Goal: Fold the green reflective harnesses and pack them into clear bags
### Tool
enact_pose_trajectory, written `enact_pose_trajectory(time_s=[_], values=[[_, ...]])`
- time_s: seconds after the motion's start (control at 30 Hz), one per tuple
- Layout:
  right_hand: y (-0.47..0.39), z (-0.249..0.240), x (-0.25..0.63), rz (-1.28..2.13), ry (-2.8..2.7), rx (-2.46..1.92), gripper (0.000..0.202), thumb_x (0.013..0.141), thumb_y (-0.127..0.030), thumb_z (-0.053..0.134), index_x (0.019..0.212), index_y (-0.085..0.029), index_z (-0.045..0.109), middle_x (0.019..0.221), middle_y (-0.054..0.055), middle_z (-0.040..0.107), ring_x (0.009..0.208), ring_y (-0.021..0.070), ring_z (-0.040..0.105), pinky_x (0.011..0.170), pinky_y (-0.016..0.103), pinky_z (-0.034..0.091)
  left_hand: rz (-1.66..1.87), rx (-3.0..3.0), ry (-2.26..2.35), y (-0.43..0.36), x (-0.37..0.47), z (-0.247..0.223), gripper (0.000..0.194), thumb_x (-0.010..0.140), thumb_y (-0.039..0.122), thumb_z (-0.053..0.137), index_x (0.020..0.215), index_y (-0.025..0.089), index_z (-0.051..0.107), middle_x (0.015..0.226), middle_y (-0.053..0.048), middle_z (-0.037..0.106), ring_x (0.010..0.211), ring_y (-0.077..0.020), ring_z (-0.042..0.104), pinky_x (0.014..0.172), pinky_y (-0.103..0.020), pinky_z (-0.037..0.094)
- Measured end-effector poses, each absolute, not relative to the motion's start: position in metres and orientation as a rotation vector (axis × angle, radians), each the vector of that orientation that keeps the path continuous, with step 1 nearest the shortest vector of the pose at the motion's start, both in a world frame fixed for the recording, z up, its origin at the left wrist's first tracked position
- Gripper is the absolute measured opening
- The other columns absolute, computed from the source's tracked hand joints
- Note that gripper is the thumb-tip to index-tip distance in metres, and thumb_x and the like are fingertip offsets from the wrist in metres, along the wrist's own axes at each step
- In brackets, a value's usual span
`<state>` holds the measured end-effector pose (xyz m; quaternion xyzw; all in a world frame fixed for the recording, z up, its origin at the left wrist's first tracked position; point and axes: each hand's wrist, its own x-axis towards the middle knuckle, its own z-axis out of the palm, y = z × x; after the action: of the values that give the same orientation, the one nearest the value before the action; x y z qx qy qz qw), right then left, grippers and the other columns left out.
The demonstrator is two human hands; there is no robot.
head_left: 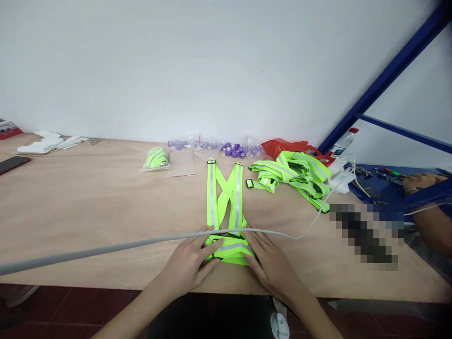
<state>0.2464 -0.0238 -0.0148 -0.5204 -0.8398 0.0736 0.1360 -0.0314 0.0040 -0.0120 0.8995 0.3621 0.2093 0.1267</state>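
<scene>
A neon green reflective harness (238, 202) lies flat on the wooden table (106, 207), its two straps pointing away from me and crossed straps between them. Its folded waist band is near the table's front edge. My left hand (187, 261) rests on the band's left end beside a black buckle, fingers spread. My right hand (270, 259) lies on the band's right end, fingers extended. Neither hand is wrapped round the band. A grey-white cable (141, 243) passes over the harness, across my fingertips.
More green straps (296, 172) are heaped at the right, near a red bag (282, 147) and white power strip (341, 176). Behind are a bagged green strap (157, 158), a flat clear bag (181, 164) and purple items (233, 150). Another person's arm (431, 226) is far right.
</scene>
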Motion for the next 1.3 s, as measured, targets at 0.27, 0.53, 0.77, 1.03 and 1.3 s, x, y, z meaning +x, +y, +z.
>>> enact_pose_trajectory(time_s=[0.27,0.53,0.77,1.03,1.3], values=[[-0.021,-0.015,0.248,0.296,-2.418,-1.513,0.054,0.098,-0.038,0.054,0.147,-0.015,0.053,0.153,0.019,0.050,0.139,0.0328,0.051,0.109,0.050,0.050,0.604,2.579,1.071,0.003,-0.029,-0.008,0.045,0.098,0.028,0.057,0.143,0.029,0.056,0.143,-0.013,0.057,0.131,-0.0337,0.056,0.100,-0.051,0.056],[-0.025,-0.017,0.245,0.416,-2.386,-1.442,0.060,0.099,-0.031,0.051,0.155,-0.016,0.039,0.154,0.017,0.049,0.141,0.0281,0.049,0.113,0.047,0.047,0.531,2.602,1.034,0.003,-0.029,-0.009,0.045,0.100,0.030,0.055,0.145,0.028,0.054,0.155,-0.010,0.047,0.145,-0.0335,0.041,0.111,-0.052,0.048],[-0.025,-0.015,0.240,0.478,-2.414,-1.530,0.080,0.092,-0.045,0.064,0.158,-0.012,0.032,0.159,0.022,0.040,0.146,0.0334,0.040,0.115,0.051,0.042,0.577,2.604,1.028,0.004,-0.028,-0.009,0.043,0.101,0.032,0.055,0.144,0.029,0.054,0.153,-0.011,0.051,0.141,-0.0317,0.047,0.111,-0.054,0.047],[-0.009,-0.003,0.233,0.429,-2.418,-1.571,0.076,0.090,-0.041,0.066,0.155,-0.015,0.039,0.148,0.019,0.054,0.137,0.0345,0.050,0.109,0.052,0.045,0.625,2.488,1.003,0.001,-0.027,-0.008,0.042,0.097,0.026,0.060,0.139,0.027,0.057,0.152,-0.010,0.051,0.142,-0.0304,0.047,0.109,-0.048,0.051],[0.000,0.018,0.238,0.434,-2.457,-1.585,0.053,0.096,-0.044,0.059,0.145,-0.025,0.054,0.137,0.013,0.064,0.121,0.0296,0.063,0.098,0.045,0.054,0.660,2.394,1.011,0.001,-0.018,-0.009,0.043,0.094,0.022,0.063,0.137,0.029,0.057,0.157,-0.007,0.045,0.143,-0.0324,0.044,0.112,-0.057,0.047]])
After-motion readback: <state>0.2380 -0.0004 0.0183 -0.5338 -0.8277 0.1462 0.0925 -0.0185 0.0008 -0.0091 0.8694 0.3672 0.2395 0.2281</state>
